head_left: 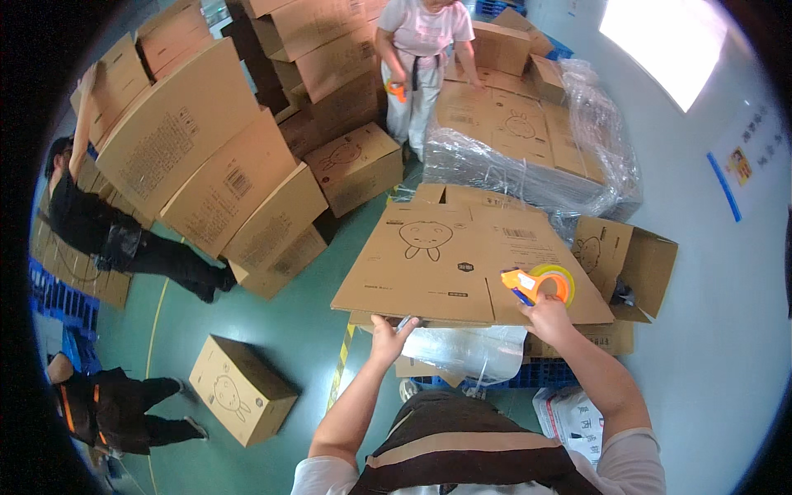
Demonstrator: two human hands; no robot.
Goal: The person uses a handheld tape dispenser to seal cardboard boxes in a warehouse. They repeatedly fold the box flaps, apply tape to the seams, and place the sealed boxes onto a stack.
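A flattened cardboard box (412, 285) with a printed rabbit face lies in front of me on other flat cardboard. My left hand (386, 340) is closed at its near edge, thumb and forefinger showing and the other fingers partly hidden. A small pale object (403, 323) shows by the thumb; I cannot make out its kind. My right hand (548, 318) grips an orange tape dispenser (516, 280) with a yellowish roll, over the right part of the box. Clear plastic film (466, 351) hangs below the near edge.
An open carton (643, 268) stands to the right. Beyond lies a film-wrapped cardboard stack (528, 173), where a co-worker (425, 49) holds another orange dispenser. Tall carton stacks (206, 157) rise at left, with two more people nearby. A closed carton (239, 392) sits on the green floor.
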